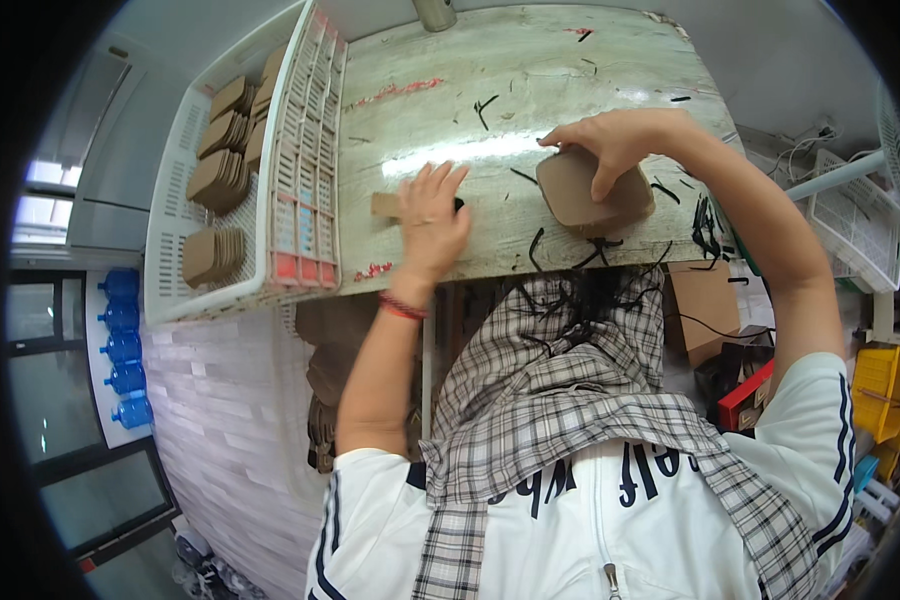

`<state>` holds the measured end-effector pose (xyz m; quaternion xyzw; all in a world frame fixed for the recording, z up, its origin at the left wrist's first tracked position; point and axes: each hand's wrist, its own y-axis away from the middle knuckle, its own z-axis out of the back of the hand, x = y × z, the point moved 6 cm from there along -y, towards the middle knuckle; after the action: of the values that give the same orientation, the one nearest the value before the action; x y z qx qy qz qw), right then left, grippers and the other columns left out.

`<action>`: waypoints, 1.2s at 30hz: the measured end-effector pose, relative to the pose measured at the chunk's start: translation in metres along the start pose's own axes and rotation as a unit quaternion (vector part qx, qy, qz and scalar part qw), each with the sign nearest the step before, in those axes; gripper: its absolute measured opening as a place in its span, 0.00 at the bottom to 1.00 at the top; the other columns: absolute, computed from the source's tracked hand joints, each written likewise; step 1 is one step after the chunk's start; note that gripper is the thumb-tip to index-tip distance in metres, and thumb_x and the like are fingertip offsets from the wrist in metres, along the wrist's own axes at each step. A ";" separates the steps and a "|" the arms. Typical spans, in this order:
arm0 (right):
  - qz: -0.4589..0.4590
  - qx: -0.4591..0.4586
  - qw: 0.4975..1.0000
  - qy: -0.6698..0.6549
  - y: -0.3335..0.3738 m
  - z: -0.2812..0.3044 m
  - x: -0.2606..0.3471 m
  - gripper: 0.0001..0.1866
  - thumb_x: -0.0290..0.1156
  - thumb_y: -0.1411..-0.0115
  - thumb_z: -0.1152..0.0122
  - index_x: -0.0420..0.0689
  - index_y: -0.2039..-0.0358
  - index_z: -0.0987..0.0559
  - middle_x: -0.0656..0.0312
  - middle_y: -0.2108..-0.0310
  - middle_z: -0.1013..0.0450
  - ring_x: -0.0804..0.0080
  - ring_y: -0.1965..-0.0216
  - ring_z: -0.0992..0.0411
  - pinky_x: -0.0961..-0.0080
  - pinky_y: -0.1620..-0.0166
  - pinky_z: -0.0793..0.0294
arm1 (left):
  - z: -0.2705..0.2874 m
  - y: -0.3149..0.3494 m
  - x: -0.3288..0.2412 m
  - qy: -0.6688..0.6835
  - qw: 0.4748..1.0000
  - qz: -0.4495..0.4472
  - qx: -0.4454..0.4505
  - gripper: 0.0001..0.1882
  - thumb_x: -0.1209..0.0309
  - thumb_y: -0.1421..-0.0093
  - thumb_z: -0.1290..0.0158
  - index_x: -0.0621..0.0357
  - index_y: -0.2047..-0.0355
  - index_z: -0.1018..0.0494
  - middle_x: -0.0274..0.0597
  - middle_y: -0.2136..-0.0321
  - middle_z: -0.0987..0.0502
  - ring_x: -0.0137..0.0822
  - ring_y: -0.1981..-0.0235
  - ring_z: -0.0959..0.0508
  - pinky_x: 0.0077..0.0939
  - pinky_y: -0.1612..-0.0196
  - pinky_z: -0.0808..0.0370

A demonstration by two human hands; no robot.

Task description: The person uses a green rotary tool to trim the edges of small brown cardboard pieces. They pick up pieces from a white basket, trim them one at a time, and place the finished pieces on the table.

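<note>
Nearest, a white jersey with dark stripes and a checked grey-and-white cloth (560,400) draped down the front, soft and wrinkled, strewn with thin black strands. Beyond it, the near edge of the desk (530,90) — pale, worn, marble-streaked, scuffed with red paint flecks and scattered black thread scraps.

Near that edge, toward the desk's left side, the left hand (432,222), a red band at its wrist, laid flat with fingers spread apart, palm down on a small tan cardboard piece (384,205); only a squared corner of the piece showing past the thumb side, so pressing rather than gripping. A small dark object peeking out at the fingertips — too hidden to tell what.

Further right, near the same edge, the right hand (615,140) arched over a stack of brown cardboard pieces (588,196) — matte, flat, roughly square with rounded corners. Fingertips pressing on top, thumb along the far side; grip resting on the stack, whether clamped cannot be told. A black strand looped under the stack's near edge.

At the desk's left edge, a white plastic lattice crate (305,180), long and shallow, rim touching the desk, holding several neat stacks of the same rounded brown cards (220,175), some fanned.
</note>
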<state>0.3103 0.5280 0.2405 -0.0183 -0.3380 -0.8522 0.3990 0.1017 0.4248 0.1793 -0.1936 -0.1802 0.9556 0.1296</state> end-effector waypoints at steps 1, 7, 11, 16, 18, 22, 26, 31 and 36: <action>0.014 -0.040 0.999 -0.011 0.001 0.000 -0.003 0.49 0.41 0.63 0.29 0.49 0.38 0.39 0.53 0.45 0.33 0.56 0.46 0.33 0.63 0.46 0.32 | -0.007 0.018 0.024 -0.084 0.993 0.004 0.087 0.26 0.71 0.48 0.45 0.51 0.46 0.32 0.45 0.47 0.31 0.47 0.42 0.36 0.38 0.41 0.41; 0.099 -0.203 0.963 -0.149 0.032 -0.012 -0.009 0.39 0.44 0.50 0.35 0.48 0.39 0.37 0.57 0.42 0.36 0.62 0.43 0.36 0.70 0.43 0.37 | -0.003 0.033 0.048 -0.079 0.984 -0.158 0.026 0.14 0.78 0.50 0.52 0.56 0.61 0.29 0.44 0.67 0.26 0.44 0.66 0.25 0.37 0.61 0.29; -0.040 -0.427 0.894 -0.127 0.092 -0.032 -0.074 0.32 0.48 0.44 0.39 0.45 0.43 0.31 0.57 0.41 0.36 0.65 0.41 0.38 0.73 0.41 0.41 | 0.080 0.074 0.050 0.043 0.991 0.013 -0.128 0.11 0.79 0.45 0.52 0.56 0.61 0.29 0.45 0.70 0.25 0.43 0.68 0.24 0.33 0.62 0.28; -0.306 -0.514 0.790 -0.130 0.191 -0.140 -0.204 0.31 0.50 0.42 0.41 0.41 0.45 0.29 0.52 0.46 0.32 0.63 0.44 0.35 0.72 0.43 0.38 | 0.088 0.297 0.111 0.387 0.720 0.493 -0.298 0.11 0.79 0.44 0.45 0.66 0.60 0.30 0.34 0.67 0.26 0.26 0.67 0.28 0.22 0.64 0.30; -0.347 -0.488 0.781 -0.177 0.203 -0.183 -0.233 0.32 0.51 0.42 0.41 0.39 0.46 0.28 0.50 0.50 0.30 0.62 0.48 0.32 0.71 0.45 0.36 | 0.043 0.397 0.124 0.367 0.604 0.612 -0.355 0.06 0.75 0.44 0.43 0.55 0.67 0.30 0.27 0.78 0.30 0.22 0.83 0.34 0.19 0.83 0.40; -0.376 -0.437 0.806 -0.136 0.190 -0.183 -0.198 0.30 0.53 0.44 0.42 0.40 0.51 0.26 0.50 0.53 0.27 0.56 0.53 0.28 0.68 0.51 0.32 | -0.019 0.479 0.128 0.180 0.717 0.657 -0.146 0.08 0.70 0.43 0.44 0.58 0.64 0.28 0.36 0.76 0.29 0.31 0.76 0.28 0.24 0.74 0.32; -0.377 -0.499 0.772 -0.115 0.187 -0.175 -0.165 0.27 0.46 0.46 0.39 0.42 0.51 0.26 0.48 0.54 0.28 0.50 0.53 0.30 0.63 0.52 0.32 | 0.039 0.238 0.028 0.167 0.906 0.363 -0.139 0.09 0.76 0.43 0.47 0.64 0.61 0.26 0.45 0.68 0.26 0.40 0.62 0.25 0.29 0.57 0.28; -0.385 -0.525 0.757 -0.051 0.177 -0.159 -0.162 0.36 0.44 0.48 0.37 0.42 0.42 0.36 0.46 0.53 0.29 0.48 0.52 0.30 0.59 0.52 0.31 | 0.054 0.003 -0.108 0.137 0.982 -0.055 -0.118 0.15 0.76 0.47 0.45 0.61 0.58 0.25 0.46 0.60 0.27 0.46 0.57 0.29 0.36 0.52 0.34; -0.390 -0.486 0.753 -0.211 0.185 -0.169 -0.155 0.31 0.46 0.45 0.42 0.41 0.46 0.32 0.46 0.56 0.27 0.50 0.55 0.28 0.62 0.53 0.30 | -0.022 -0.068 -0.128 0.090 0.995 -0.037 -0.010 0.26 0.65 0.53 0.38 0.63 0.54 0.28 0.46 0.59 0.30 0.46 0.54 0.33 0.37 0.51 0.36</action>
<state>0.5844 0.4476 0.1678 -0.2556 0.0687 -0.9578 -0.1117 0.2373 0.4514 0.2290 -0.2738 -0.1844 0.9269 0.1786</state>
